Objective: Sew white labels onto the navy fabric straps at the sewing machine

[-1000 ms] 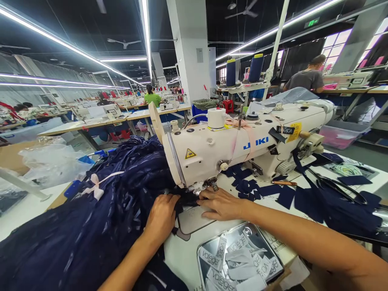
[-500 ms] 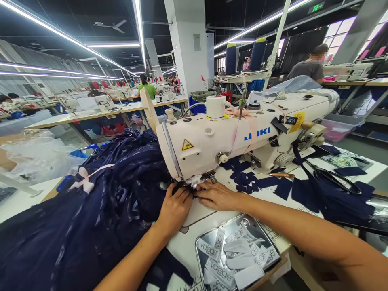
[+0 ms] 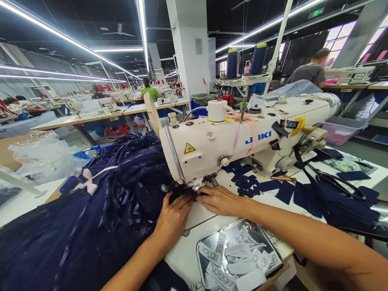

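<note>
Closing up at the needle: left hand [image 3: 174,218] brought beside right hand [image 3: 220,201]

Nearest, at lower centre, a metal tray [image 3: 227,228] of printed labels [image 3: 222,277] stands just below the right forearm; its left rim bounds a narrow strip of pale tabletop [image 3: 182,258]. Navy fabric [image 3: 121,202] fills the lower left and runs up to the centre. There the left hand, farther from the right one second ago, now rests on the fabric's edge, fingers nearly straight and slightly parted; the right hand's fingers are bent, their tips hidden. Whether either hand pinches the fabric cannot be told. The change suggests steadying from both sides. Just beyond, the sewing machine [image 3: 209,149] overhangs the fingertips and limits lifting; fabric crowds the left, while navy scraps [image 3: 242,178] lie past the right wrist. Farther off, thread cones [image 3: 259,58] stand at upper right and a person in green [image 3: 150,91] sits at upper centre-left.
</note>
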Motion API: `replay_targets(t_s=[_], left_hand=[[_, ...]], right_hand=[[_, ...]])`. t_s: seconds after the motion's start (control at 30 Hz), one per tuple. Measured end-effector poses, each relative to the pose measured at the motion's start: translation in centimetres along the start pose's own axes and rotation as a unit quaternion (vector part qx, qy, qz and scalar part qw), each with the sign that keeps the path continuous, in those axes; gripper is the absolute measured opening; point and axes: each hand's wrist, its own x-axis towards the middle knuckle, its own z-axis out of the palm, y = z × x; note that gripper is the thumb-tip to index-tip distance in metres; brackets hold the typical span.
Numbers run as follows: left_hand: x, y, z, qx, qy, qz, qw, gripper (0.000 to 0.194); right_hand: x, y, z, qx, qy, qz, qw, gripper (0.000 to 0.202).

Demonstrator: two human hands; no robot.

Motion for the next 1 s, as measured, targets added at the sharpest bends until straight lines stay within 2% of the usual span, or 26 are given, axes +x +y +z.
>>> replay_targets(t_s=[0.1, 0.2, 0.7, 1.0], left_hand=[[-0.3, 0.0, -0.6, -0.020, -0.038, -0.014, 0.999, 0.035], [-0.3, -0.1, -1.0, -0.027, -0.054, -0.016, 0.998, 0.039], [-0.3, -0.8, -0.7, -0.001, -0.072, 0.000, 0.997, 0.044], [0.4, -1.9, -0.6, -0.007, -0.075, -0.001, 0.997, 0.047]], right_hand=[[0.0, -0.1, -0.1, -0.001, -0.006, -0.006, 1.000, 0.026], [0.1, -0.1, -0.2, -0.004, -0.008, -0.010, 1.000, 0.026], [0.4, -0.1, 0.1, -0.014, -0.014, -0.001, 1.000, 0.032], [0.5, 0.5, -0.3, 0.064, -0.029, 0.036, 0.997, 0.039]])
